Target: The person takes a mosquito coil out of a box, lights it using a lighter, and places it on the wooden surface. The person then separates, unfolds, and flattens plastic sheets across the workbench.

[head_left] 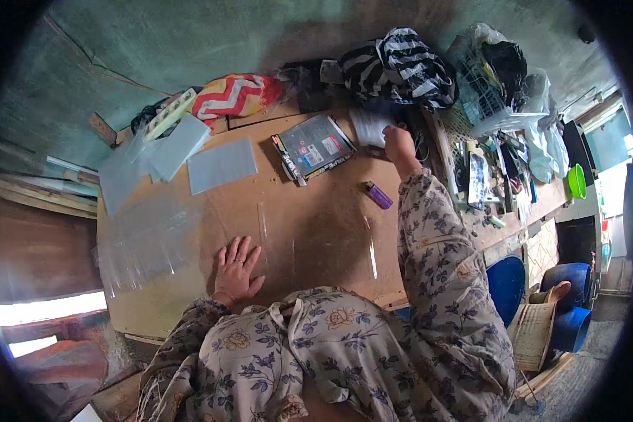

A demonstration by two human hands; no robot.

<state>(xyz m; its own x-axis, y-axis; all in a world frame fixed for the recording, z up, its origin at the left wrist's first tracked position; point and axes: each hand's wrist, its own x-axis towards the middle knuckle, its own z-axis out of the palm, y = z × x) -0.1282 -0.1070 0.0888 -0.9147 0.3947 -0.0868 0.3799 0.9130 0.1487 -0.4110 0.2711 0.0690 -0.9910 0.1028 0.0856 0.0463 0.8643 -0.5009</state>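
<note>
My left hand [237, 273] lies flat on the wooden table [309, 243], fingers spread, holding nothing. Thin glints near it look like edges of clear plastic. At the back, my right hand [401, 146] reaches out with its fingers curled, beside a translucent plastic packet [371, 128]. Whatever those fingers hold, if anything, is hidden. A purple lighter [378, 195] lies below the right hand. To its left rests a flat, dark printed package [313, 149] marked "VAPE".
Frosted sheets [223, 164] and clear plastic film [148, 235] cover the table's left side. A red zigzag cloth bundle [238, 96] and a black-and-white striped bag [399, 69] line the back wall. Tools and a basket [503, 116] crowd the right; blue barrels [568, 327] stand below.
</note>
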